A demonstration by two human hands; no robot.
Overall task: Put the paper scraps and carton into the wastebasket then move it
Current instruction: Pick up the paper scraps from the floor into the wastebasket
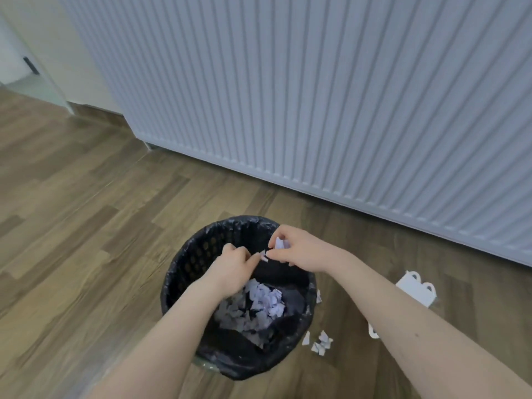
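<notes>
Both my forearms reached over the wastebasket (184, 272), right hand (299, 250) pinching flimsy paper scraps (278, 243), left hand (234, 264) curled, fingertips plucking one. Loose scraps (319, 342) and the stiffer carton (416, 287) lay on the floor (86, 226) beside it; I judged the rim the best hold.

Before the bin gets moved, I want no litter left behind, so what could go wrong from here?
1. The right hand holds white paper bits near the black lined wastebasket's rim; some could drop outside.
2. Torn scraps on the wooden floor and the white carton beside the bin could be forgotten.
</notes>
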